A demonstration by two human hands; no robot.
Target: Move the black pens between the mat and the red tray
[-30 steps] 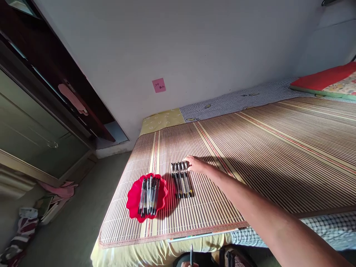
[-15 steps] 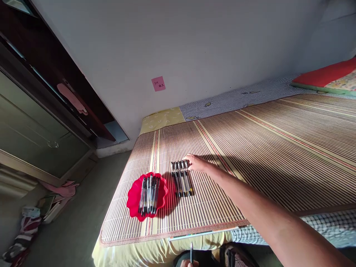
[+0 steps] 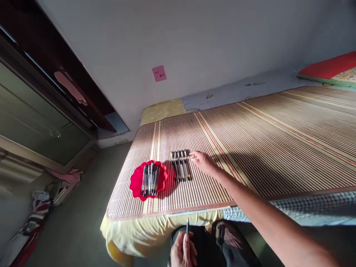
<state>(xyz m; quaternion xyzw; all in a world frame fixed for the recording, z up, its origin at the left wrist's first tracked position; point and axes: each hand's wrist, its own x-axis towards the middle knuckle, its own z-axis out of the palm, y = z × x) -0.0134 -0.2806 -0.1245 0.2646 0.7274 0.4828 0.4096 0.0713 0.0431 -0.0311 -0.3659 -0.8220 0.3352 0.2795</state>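
My left hand point(image 3: 183, 249) is closed around an uncapped pen point(image 3: 188, 224) at the bottom of the view, its tip pointing up. My right hand point(image 3: 202, 162) is over the mat, fingers stretched out just right of a row of black pen caps point(image 3: 179, 153); I see nothing held in it. Below the caps lie several pens without caps point(image 3: 182, 171), side by side with dark ends. To their left, a red scalloped plate point(image 3: 135, 184) carries a bunch of capped pens point(image 3: 150, 180).
The striped bamboo mat point(image 3: 222, 148) covers a bed with a yellow sheet point(image 3: 133, 230) hanging at its front edge. A pink note point(image 3: 159, 73) sticks to the wall behind. A red pillow point(image 3: 328, 66) lies at the far right, and a glass-panelled cabinet point(image 3: 36, 122) stands on the left.
My right hand has drawn back slightly to the right from the caps, which stay in their row. My left hand with the pen shows more fully. The whole view has shifted.
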